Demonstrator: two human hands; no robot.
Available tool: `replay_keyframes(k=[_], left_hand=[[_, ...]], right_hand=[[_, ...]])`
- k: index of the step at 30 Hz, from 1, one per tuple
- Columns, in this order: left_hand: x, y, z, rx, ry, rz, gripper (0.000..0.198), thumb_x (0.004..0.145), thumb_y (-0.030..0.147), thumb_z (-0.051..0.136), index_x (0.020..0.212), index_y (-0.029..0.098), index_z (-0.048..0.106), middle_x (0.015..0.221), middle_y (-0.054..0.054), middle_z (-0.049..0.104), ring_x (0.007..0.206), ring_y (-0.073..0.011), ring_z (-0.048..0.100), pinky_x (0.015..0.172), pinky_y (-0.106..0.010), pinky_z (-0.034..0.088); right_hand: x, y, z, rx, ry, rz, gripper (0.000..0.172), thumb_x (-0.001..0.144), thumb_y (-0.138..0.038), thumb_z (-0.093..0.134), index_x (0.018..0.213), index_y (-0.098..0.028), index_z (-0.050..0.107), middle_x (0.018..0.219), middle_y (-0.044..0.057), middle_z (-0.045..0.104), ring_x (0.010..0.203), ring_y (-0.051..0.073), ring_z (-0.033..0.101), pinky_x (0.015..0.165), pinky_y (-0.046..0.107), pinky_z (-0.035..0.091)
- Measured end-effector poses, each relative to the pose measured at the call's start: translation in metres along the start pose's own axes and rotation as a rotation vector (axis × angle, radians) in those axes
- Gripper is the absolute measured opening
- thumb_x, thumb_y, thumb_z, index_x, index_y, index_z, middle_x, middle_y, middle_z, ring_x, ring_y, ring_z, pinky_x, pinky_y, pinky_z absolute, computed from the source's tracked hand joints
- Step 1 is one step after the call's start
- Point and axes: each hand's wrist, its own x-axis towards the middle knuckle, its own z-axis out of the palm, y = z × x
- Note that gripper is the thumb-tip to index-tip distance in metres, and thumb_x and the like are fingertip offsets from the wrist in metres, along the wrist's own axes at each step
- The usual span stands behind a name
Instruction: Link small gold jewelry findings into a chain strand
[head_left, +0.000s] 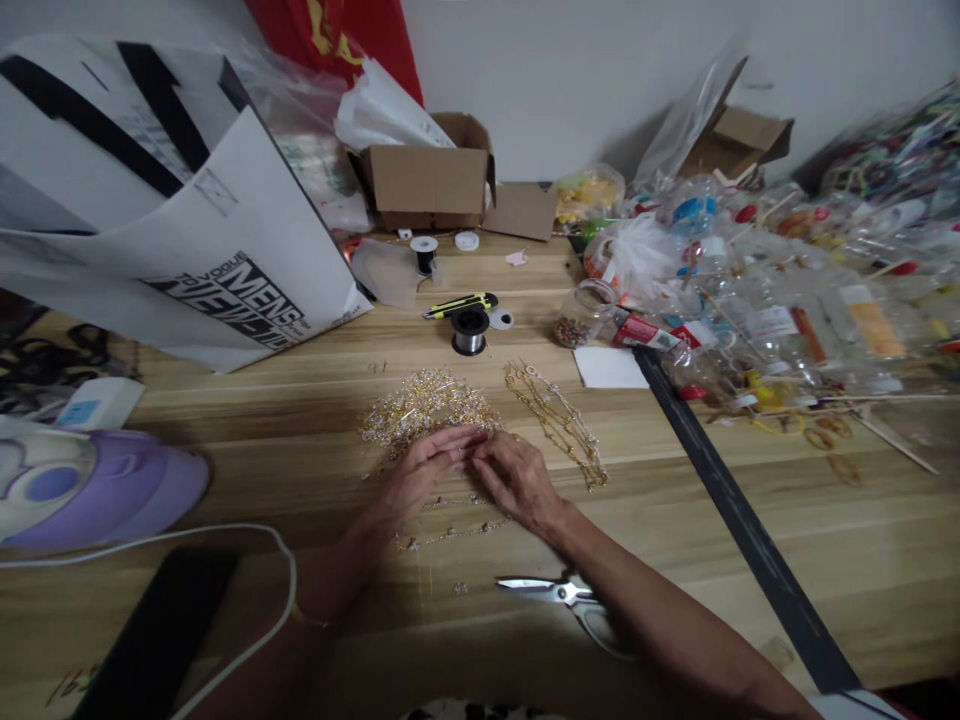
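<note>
My left hand (424,468) and my right hand (521,482) meet at the near edge of a glittering pile of gold and silver bead pieces (427,400). The fingers of both are closed, tip to tip; whatever is pinched between them is too small to make out. Just below the hands a beaded chain (450,533) lies in a loop on the wood, partly hidden by them. Gold and silver chains (555,425) are laid out to the right. Scissors (559,592) with slightly parted blades lie beside my right forearm, which covers part of a handle.
Behind the pile stand a wire spool (470,332) and a yellow-black utility knife (459,305). A large white bag (225,260) and a purple device (127,485) are at left. Plastic bottles (780,320) crowd the right, beside a dark strip (739,515). A cardboard box (427,185) is behind.
</note>
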Motion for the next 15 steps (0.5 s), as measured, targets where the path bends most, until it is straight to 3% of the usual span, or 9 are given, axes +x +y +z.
replay_keyframes(k=[8, 15], left_hand=[[0.002, -0.0035, -0.003, 0.002, 0.003, -0.003, 0.038, 0.071, 0.023, 0.069, 0.108, 0.013, 0.066, 0.117, -0.015, 0.065, 0.106, -0.0253, 0.062, 0.093, -0.037, 0.046], [0.002, -0.0062, -0.0038, 0.075, 0.116, -0.022, 0.036, 0.069, 0.028, 0.072, 0.1, 0.012, 0.065, 0.099, -0.012, 0.071, 0.086, -0.0212, 0.068, 0.077, -0.033, 0.054]], right_hand=[[-0.0009, 0.0013, 0.0017, 0.013, 0.004, 0.005, 0.008, 0.09, -0.02, 0.047, 0.088, -0.019, 0.055, 0.083, 0.006, 0.061, 0.077, 0.018, 0.056, 0.07, 0.03, 0.045], [0.0019, -0.0019, -0.0023, 0.031, 0.027, -0.018, 0.007, 0.089, -0.018, 0.047, 0.089, -0.019, 0.054, 0.082, 0.006, 0.062, 0.077, 0.017, 0.056, 0.07, 0.03, 0.046]])
